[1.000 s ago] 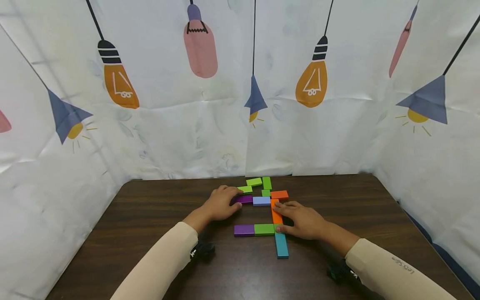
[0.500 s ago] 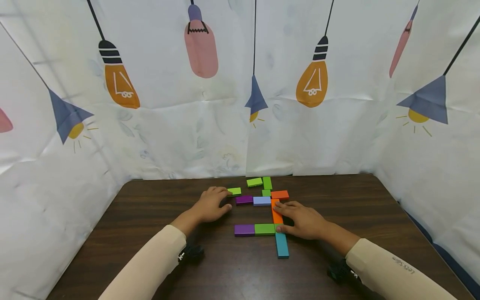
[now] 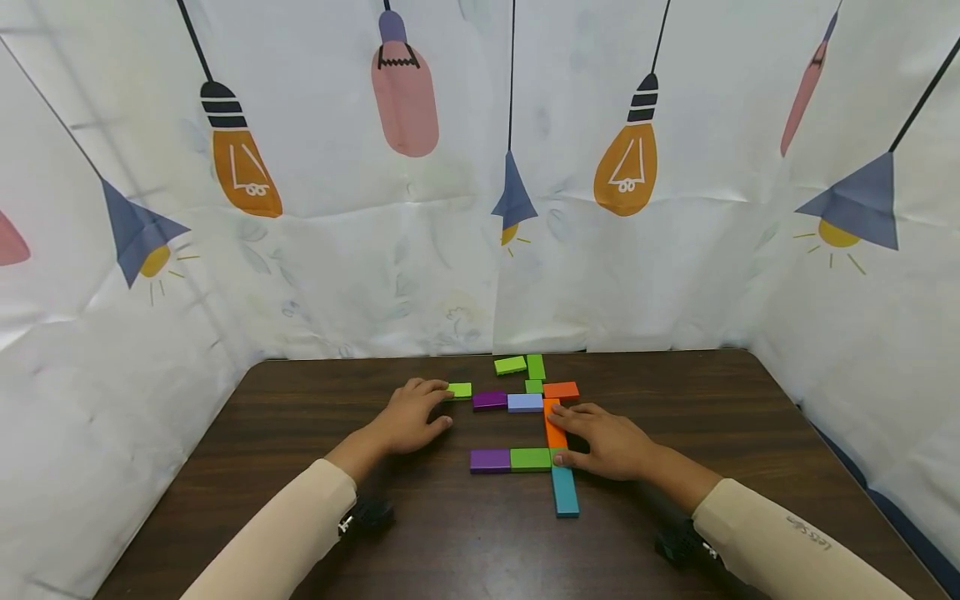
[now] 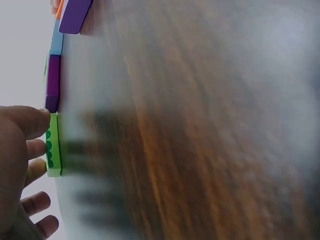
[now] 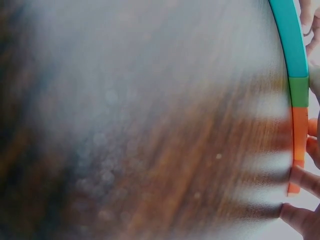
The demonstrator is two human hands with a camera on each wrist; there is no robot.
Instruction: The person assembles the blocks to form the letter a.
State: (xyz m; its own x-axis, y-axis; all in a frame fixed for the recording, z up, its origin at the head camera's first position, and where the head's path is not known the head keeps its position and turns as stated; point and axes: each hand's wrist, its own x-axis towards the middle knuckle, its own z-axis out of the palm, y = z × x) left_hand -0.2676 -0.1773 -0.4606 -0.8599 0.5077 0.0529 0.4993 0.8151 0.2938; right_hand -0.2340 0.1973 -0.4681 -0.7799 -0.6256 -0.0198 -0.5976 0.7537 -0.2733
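Observation:
My left hand (image 3: 408,415) touches a lime green block (image 3: 461,390) with its fingertips, the thumb held apart from the fingers. In the left wrist view this lime block (image 4: 54,145) lies end-on beside a dark purple block (image 4: 53,82). A light blue block (image 3: 525,403) continues that row to the right. My right hand (image 3: 609,442) lies over an upright orange block (image 3: 553,427), fingers spread on it and the thumb on a small green block below. In the right wrist view, teal (image 5: 291,40), green (image 5: 299,91) and orange (image 5: 299,130) blocks run in one line.
A violet block (image 3: 491,462) and a green block (image 3: 530,460) form a lower row, with a teal block (image 3: 565,492) pointing toward me. Another orange block (image 3: 561,391) and several green ones lie farther back. White patterned cloth (image 3: 405,275) rises behind the dark wooden table (image 3: 300,417).
The lime green block has slid left and slightly toward me with my left hand, from behind the dark purple block to just off its left end. My right hand stays in place.

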